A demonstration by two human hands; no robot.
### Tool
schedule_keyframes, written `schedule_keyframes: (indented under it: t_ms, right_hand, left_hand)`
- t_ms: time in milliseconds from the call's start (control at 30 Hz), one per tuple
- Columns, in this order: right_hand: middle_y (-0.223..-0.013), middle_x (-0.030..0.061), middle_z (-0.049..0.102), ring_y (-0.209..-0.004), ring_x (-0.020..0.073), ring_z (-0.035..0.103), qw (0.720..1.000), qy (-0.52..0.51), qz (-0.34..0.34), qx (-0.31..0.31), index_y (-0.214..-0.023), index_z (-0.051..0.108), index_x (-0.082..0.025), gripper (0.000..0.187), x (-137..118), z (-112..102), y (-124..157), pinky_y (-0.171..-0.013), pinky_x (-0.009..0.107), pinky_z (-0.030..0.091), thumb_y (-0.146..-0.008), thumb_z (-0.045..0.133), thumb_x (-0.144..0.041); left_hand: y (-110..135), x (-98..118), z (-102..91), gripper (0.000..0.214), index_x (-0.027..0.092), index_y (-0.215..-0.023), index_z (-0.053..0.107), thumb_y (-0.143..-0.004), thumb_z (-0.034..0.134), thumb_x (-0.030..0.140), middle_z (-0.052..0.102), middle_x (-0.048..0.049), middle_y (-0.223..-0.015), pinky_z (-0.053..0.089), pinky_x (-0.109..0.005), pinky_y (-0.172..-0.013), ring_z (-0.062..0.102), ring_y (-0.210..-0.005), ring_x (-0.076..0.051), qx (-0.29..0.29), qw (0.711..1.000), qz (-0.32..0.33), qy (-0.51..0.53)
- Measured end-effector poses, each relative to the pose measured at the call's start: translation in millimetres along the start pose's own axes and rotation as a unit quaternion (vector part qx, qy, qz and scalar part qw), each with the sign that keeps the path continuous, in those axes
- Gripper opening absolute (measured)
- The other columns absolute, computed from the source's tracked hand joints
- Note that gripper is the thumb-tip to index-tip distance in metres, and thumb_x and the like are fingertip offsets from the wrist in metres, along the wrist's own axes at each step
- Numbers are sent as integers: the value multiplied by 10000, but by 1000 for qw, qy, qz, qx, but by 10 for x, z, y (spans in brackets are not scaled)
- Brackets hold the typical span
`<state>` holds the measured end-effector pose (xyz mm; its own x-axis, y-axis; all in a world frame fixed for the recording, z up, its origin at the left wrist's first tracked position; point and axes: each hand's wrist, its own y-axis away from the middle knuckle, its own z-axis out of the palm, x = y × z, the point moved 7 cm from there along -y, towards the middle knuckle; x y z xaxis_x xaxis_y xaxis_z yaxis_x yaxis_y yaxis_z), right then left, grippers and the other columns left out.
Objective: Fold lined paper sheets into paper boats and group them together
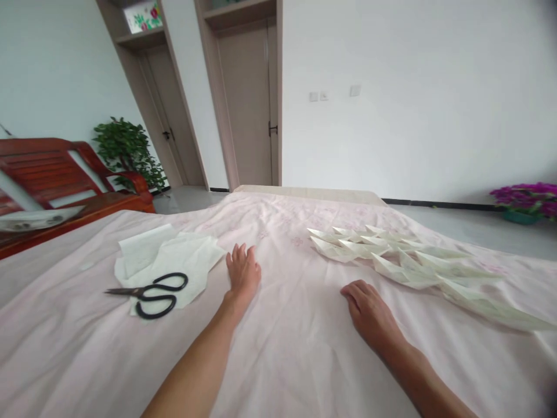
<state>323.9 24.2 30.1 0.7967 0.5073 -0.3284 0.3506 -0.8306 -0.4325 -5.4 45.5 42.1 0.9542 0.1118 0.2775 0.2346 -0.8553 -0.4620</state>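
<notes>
My left hand (243, 270) rests on the pink cloth with its fingers apart, just right of a pile of pale paper sheets (185, 264). Black-handled scissors (150, 294) lie on that paper, blades pointing left. My right hand (364, 306) is on the cloth with its fingers drawn together and bent down; nothing shows in it. Beyond and to the right of it stand several folded paper boats (404, 264) in rows, close together, their pointed ends up. The right hand is apart from the boats.
The pale pink cloth (300, 331) has wrinkles and covers a wide table. A red wooden bench (47, 174) stands at left beside a leafy plant (124, 148). Purple flowers (526, 197) are on the floor at right. Doors and a white wall are behind.
</notes>
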Motion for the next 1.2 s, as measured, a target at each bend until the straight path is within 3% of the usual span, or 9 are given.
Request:
schedule_keyframes:
  t_ms: [133, 267, 367, 467, 567, 733, 867, 1000, 1200]
  right_hand:
    - [-978, 89, 625, -907, 231, 574, 1000, -1, -4, 0, -947, 653, -215, 243, 17, 13, 5, -832, 372, 457, -927, 411, -201]
    - [-972, 89, 627, -908, 235, 579, 1000, -1, -5, 2, -950, 654, -221, 242, 51, 36, 4, -830, 374, 462, -928, 414, -209]
    - [-987, 89, 625, -915, 235, 578, 1000, 2, -4, 2, -963, 649, -223, 239, 54, 38, 7, -835, 376, 461, -930, 412, -207]
    - [-988, 89, 627, -912, 233, 579, 1000, 3, -2, 1, -960, 650, -221, 232, 34, 25, 11, -832, 376, 461, -931, 420, -212]
    - [-982, 87, 631, -905, 230, 581, 1000, 1, 1, 3, -944, 654, -226, 230, 15, 9, 13, -824, 373, 464, -929, 425, -212]
    - [-979, 86, 632, -895, 231, 581, 1000, -5, 3, 4, -934, 650, -240, 233, 29, 11, 12, -818, 377, 466, -930, 419, -210]
    - [-980, 85, 631, -901, 232, 582, 1000, -4, 1, 3, -947, 646, -238, 229, 45, 20, 11, -811, 366, 468, -925, 421, -204]
    - [-984, 86, 626, -904, 234, 582, 1000, -5, 2, 3, -949, 642, -233, 232, 34, 13, 10, -815, 365, 464, -939, 411, -216]
    - [-976, 79, 611, -907, 231, 565, 1000, -8, 12, -8, -943, 635, -233, 236, 10, -2, 12, -829, 364, 452, -934, 408, -173]
  left_hand:
    - [-80, -593, -125, 554, 169, -1352, 466, -802, 531, 146, 318, -204, -1532, 134, -641, -1120, 147, -1465, -384, -35, 988, -93, -121]
    - [-176, -1110, -265, 595, 170, -1403, 405, -818, 515, 155, 235, -209, -1567, 170, -627, -1110, 119, -1465, -396, -22, 975, -162, -151]
    - [-269, -1390, -272, 577, 209, -1415, 385, -846, 480, 189, 291, -181, -1545, 300, -545, -1079, 248, -1430, -357, -33, 969, -214, -114]
    - [-367, -1558, -228, 539, 184, -1410, 388, -898, 430, 345, 383, -225, -1470, 397, -569, -978, 373, -1346, -394, -38, 959, -263, -101]
    - [-443, -1661, -156, 570, 167, -1410, 385, -889, 437, 393, 332, -253, -1496, 355, -648, -973, 316, -1370, -442, -34, 946, -308, -99]
    - [-505, -1733, -41, 565, 182, -1379, 431, -819, 496, 223, 303, -242, -1529, 317, -689, -978, 333, -1364, -452, -49, 937, -334, -93]
    - [-514, -1746, -68, 483, 135, -1300, 514, -824, 445, 170, 434, -259, -1437, 354, -654, -966, 429, -1300, -430, -52, 937, -334, -88]
    - [-553, -1776, -145, 433, 152, -1237, 591, -847, 404, 157, 613, -217, -1254, 436, -579, -908, 561, -1170, -382, -58, 941, -325, -71]
    - [-596, -1670, -332, 500, 136, -1297, 600, -841, 400, 91, 652, -182, -1233, 486, -452, -928, 621, -1115, -324, -22, 963, -263, -54]
